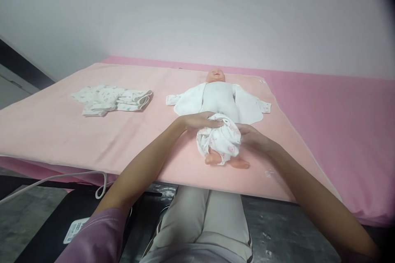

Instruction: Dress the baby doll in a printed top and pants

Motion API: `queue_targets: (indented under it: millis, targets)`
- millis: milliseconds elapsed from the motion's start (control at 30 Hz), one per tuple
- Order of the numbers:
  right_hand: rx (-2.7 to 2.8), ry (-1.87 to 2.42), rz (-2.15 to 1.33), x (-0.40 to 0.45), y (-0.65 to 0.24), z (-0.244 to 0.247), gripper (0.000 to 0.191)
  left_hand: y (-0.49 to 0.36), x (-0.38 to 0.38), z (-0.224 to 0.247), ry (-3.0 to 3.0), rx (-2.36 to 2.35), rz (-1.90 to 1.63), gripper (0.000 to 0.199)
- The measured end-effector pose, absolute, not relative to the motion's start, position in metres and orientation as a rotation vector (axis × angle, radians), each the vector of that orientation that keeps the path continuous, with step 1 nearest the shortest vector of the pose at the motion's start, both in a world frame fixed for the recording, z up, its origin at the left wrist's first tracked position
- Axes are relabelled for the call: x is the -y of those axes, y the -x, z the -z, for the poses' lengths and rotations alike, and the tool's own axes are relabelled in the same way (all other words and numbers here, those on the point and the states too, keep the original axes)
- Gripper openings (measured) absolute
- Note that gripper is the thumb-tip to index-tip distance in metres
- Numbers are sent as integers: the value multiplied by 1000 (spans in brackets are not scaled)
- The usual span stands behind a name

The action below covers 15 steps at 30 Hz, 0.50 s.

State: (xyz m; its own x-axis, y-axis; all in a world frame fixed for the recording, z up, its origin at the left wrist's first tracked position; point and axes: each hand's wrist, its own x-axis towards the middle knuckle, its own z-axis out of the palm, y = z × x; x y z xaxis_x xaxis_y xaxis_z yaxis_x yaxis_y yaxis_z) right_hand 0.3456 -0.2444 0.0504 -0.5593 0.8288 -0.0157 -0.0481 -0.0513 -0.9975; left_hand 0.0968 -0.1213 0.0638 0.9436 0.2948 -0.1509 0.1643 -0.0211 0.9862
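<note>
A baby doll (pixel 216 75) lies on its back on the pink mat, head away from me. An open white top (pixel 189 99) is spread under and beside its torso, with patterned sleeves out to both sides. White printed pants (pixel 219 141) are bunched around the doll's legs, and its feet stick out below. My left hand (pixel 202 121) grips the pants' waist from the left, thumb on top. At the right edge of the pants is my right hand (pixel 250 136), its fingers partly hidden behind the cloth and closed on it.
Folded printed clothes (pixel 115 100) lie on the mat (pixel 138 139) to the left. A darker pink cover (pixel 327 123) shows at the right. A white cable (pixel 61 175) runs past the table's front left edge, above a black chair (pixel 55 222).
</note>
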Motion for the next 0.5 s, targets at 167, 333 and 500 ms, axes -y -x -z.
queue_targets:
  millis: [167, 333, 500]
  targets:
    - [1261, 846, -1612, 247, -329, -52, 59, -93, 117, -64, -1719, -301, 16, 83]
    - [1299, 946, -1574, 247, -327, -60, 51, -92, 117, -64, -1762, -332, -135, 75]
    - [1502, 961, -1723, 246, -350, -49, 58, -95, 120, -64, -1743, -284, -202, 63]
